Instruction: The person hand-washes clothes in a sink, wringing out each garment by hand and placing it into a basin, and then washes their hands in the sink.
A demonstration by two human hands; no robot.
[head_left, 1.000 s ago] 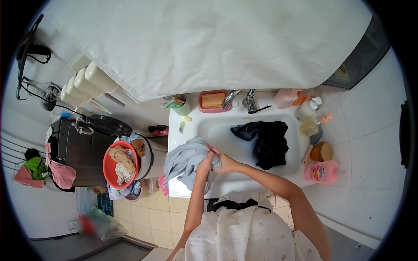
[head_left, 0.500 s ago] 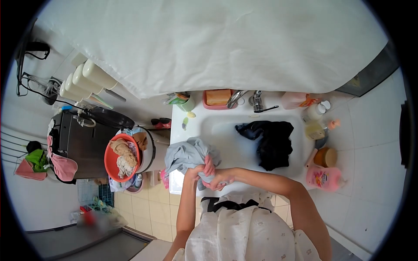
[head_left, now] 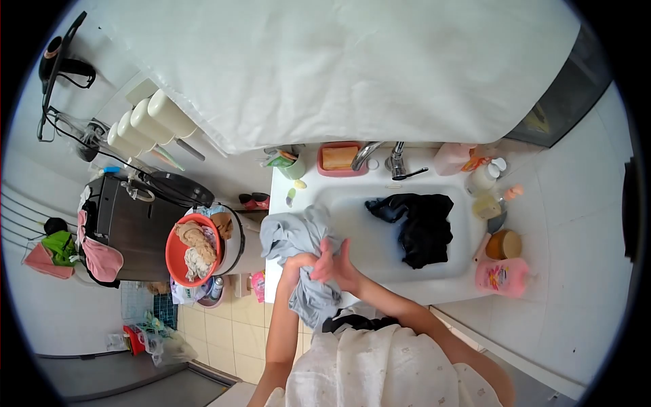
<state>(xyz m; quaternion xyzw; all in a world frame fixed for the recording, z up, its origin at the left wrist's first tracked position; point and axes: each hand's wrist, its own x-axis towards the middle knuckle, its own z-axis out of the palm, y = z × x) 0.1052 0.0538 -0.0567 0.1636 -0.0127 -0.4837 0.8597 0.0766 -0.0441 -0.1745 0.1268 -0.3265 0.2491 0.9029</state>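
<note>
A bunched light grey garment point(head_left: 291, 230) lies over the left rim of the white sink point(head_left: 468, 254), with a loose part hanging down over the front edge. My left hand point(head_left: 302, 260) grips the middle of it, its fingers partly hidden in the folds. Close against the cloth on the right, my right hand point(head_left: 344, 270) has its thumb and fingers spread apart. Inside the basin, a black garment point(head_left: 427, 227) lies in bluish, cloudy water.
Behind the sink are a faucet point(head_left: 397, 163), a pink soap dish point(head_left: 332, 169) and a green cup point(head_left: 293, 167). Several bottles line the right side, including a pink detergent bottle point(head_left: 502, 277). An orange-red basin point(head_left: 178, 254) of clothes stands at left.
My right hand has opened from its grip on the grey garment. More of the cloth now hangs below my hands at the front edge. The black garment stays in place.
</note>
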